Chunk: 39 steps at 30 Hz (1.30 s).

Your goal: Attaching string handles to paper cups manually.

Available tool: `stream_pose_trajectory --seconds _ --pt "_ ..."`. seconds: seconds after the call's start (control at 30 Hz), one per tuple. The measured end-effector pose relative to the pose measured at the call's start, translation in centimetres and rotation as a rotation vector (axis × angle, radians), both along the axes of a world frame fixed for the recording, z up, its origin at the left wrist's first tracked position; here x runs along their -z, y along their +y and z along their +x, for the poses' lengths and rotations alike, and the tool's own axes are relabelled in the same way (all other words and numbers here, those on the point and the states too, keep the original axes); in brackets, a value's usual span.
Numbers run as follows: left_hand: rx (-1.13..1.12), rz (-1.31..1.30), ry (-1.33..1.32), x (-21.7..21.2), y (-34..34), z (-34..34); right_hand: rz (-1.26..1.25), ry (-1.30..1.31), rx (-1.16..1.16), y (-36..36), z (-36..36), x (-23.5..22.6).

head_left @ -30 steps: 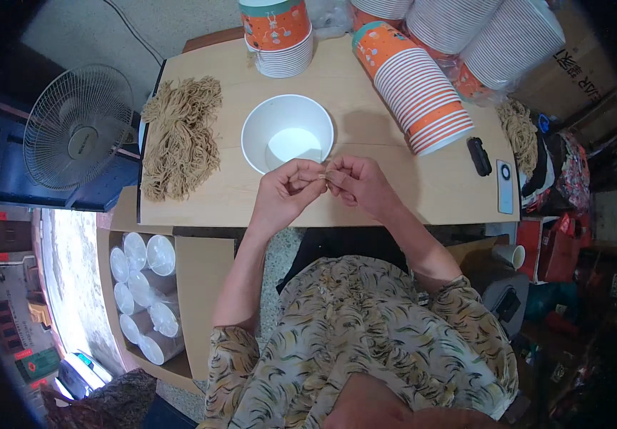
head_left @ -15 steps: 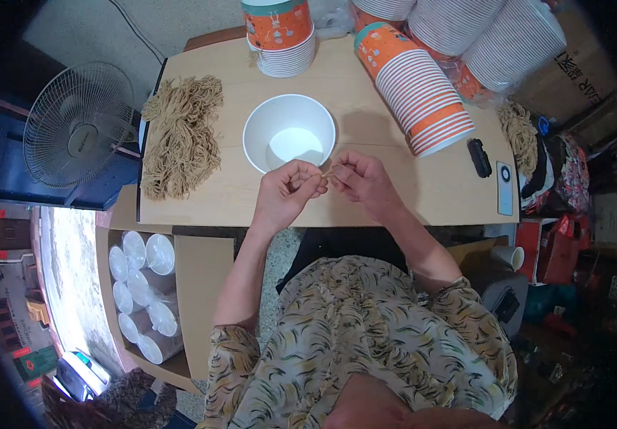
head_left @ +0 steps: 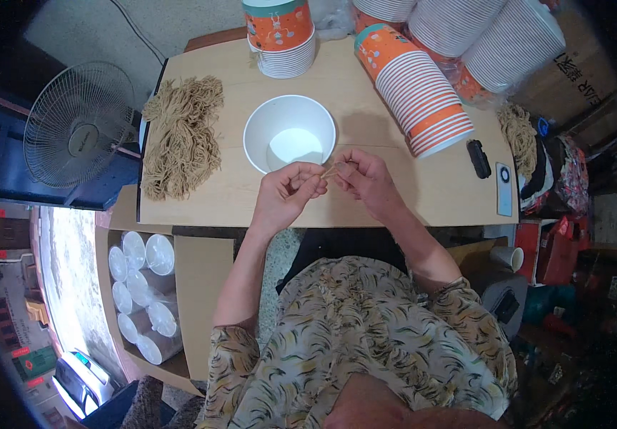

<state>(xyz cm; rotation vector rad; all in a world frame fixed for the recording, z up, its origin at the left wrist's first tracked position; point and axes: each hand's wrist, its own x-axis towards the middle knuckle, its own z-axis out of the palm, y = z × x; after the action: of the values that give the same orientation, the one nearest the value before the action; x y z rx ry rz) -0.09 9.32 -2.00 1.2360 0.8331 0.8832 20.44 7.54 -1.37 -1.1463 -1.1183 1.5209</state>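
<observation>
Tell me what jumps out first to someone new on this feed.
Both hands meet at the table's near edge: the left hand and right hand pinch a short tan string between them. Just beyond sits an empty white paper bowl. A tan string pile lies left; stacked orange cups lie right.

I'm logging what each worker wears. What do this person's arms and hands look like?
Both forearms are bare. The left hand and right hand show no gloves, rings or watch. Short sleeves of a beige shirt with dark leaf-like strokes end near the elbows.
</observation>
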Motion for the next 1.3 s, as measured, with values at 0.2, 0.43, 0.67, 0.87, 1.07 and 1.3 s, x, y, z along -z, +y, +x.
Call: stream_pose_trajectory --seconds 0.2,0.43,0.67,0.87,1.07,1.3 --pt "-0.012 -0.005 -0.010 0.0 -0.2 -0.1 -0.001 0.013 -0.016 0.0 0.5 0.8" --pt "-0.062 0.150 0.077 -0.2 -0.5 0.1 0.170 -0.203 -0.065 -0.4 1.8 0.4" --pt "-0.137 0.334 0.198 -0.3 -0.7 0.6 0.196 -0.295 -0.088 -0.8 2.7 0.1" --pt "-0.155 0.535 0.316 -1.4 -0.9 0.8 0.193 -0.255 -0.043 -1.2 2.8 -0.2" --pt "-0.249 0.598 0.405 -0.7 -1.2 0.7 0.187 -0.160 -0.026 -2.4 3.0 -2.3" --pt "-0.354 0.601 0.488 0.9 -1.3 0.3 0.243 0.049 0.070 -3.9 3.9 -3.8"
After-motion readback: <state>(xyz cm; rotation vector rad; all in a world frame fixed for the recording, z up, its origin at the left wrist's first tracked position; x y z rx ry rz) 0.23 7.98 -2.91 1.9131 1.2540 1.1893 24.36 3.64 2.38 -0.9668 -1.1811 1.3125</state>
